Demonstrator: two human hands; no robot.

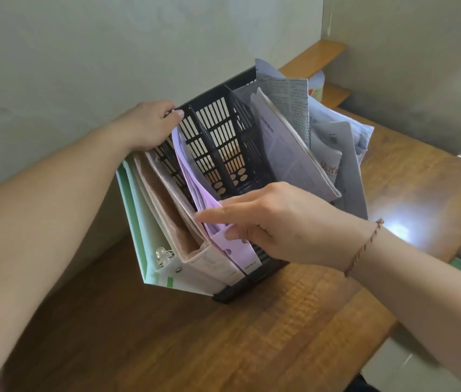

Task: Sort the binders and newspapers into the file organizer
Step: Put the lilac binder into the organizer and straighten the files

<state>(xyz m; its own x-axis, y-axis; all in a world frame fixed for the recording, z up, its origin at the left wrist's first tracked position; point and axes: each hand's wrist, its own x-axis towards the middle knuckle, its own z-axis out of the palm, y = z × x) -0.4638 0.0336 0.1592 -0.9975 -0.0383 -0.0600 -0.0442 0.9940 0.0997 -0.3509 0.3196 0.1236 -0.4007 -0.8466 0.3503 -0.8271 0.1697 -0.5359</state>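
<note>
File organizer (223, 142): black, with a slotted grid pattern and oval cut-outs. Outer binder (136, 216): pale green cover, white spine with a green stripe. Middle binder (167, 210): beige-pink. Inner binder (195, 179): lilac with darker purple dots. Newspapers (288, 137): grey-white with dense black print; one shows red characters. Desk (252, 335): brown wood grain. Bracelet (365, 247): red braided cord.

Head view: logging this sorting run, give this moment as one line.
left hand steadies file organizer rim | right hand seats purple binder | newspapers filed right
</note>
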